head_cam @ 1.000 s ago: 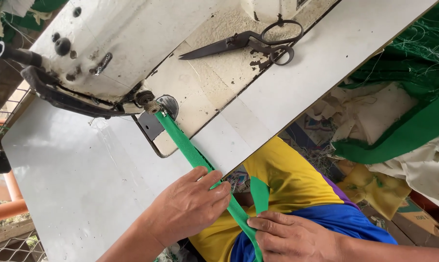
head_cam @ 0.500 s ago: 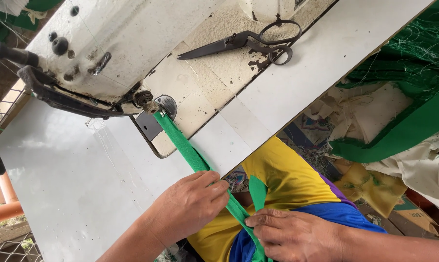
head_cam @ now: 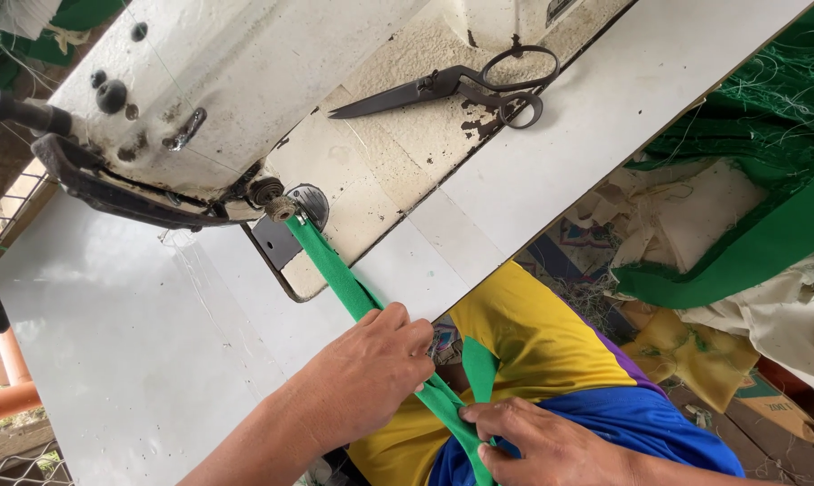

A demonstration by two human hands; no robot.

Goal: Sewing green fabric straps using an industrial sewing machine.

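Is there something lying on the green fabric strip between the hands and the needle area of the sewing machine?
Nothing visible. The narrow green fabric strip runs bare from the left hand up to the presser foot of the white sewing machine. The black metal scissors lie apart, further back.

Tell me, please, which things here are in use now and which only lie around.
In use: green strip, left hand, right hand, sewing machine.
Lying about: scissors, green cloth, pale scraps on the floor.
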